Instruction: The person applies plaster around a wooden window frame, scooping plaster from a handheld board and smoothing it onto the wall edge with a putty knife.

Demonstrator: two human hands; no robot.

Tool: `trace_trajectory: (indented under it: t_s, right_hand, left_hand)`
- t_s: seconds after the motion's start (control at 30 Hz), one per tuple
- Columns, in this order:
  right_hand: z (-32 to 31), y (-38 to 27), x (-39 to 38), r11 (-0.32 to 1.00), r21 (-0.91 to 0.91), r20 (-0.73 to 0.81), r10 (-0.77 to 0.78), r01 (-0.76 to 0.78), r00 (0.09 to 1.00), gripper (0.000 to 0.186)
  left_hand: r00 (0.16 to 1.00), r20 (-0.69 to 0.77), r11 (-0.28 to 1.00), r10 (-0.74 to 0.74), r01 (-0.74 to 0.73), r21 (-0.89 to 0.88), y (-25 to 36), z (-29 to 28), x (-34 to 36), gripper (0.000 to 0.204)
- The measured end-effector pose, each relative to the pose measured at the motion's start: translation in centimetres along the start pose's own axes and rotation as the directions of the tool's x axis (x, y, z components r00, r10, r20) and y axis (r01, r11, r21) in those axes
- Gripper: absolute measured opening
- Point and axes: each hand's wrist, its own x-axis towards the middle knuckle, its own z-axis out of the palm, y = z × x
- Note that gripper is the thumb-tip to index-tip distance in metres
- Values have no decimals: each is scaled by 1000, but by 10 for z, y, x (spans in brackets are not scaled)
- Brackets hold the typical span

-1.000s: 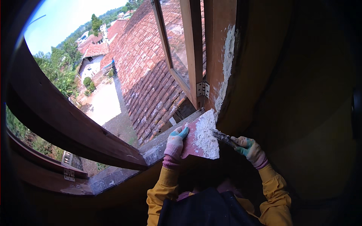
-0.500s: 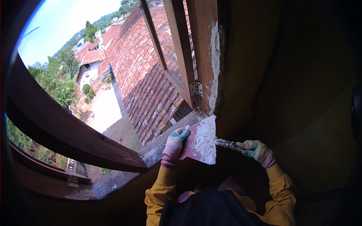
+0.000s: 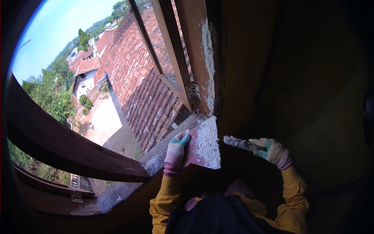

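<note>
My left hand (image 3: 177,149), in a pale knit glove with teal patches, grips a flat pink board (image 3: 190,153) by its left edge, thumb on top. White filler paste (image 3: 208,143) is spread thickly over the board's right half. My right hand (image 3: 272,151), gloved alike, is closed round the handle of a putty knife (image 3: 242,144). Paste coats the knife's blade, whose tip points left and stands a little apart from the board's right edge. Beyond the board, a rough strip of white filler (image 3: 208,62) runs up the joint between the wooden window frame (image 3: 196,43) and the dark wall.
An open glazed window sash (image 3: 169,50) hangs on a metal hinge (image 3: 192,90). The grey sill (image 3: 156,160) passes behind my left hand. A thick wooden frame bar (image 3: 78,136) crosses the left side. Outside lies a tiled roof (image 3: 136,78). The wall (image 3: 319,97) at right is very dark.
The putty knife has come away from the board's right edge, leaving a gap. My right hand has shifted slightly right. The window has moved left in view.
</note>
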Motion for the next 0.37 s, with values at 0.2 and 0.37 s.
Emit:
trace_trajectory:
  t_s: [0.2, 0.37]
  right_hand:
    - [16, -31, -5, 952, -287, -411, -20, -109, 912, 32]
    - [49, -21, -7, 866, 218, -344, 500, -450, 795, 40]
  left_hand:
    - [1000, -22, 1000, 9, -9, 9, 4, 19, -8, 31]
    - [997, 75, 953, -33, 54, -299, -2, 57, -3, 35]
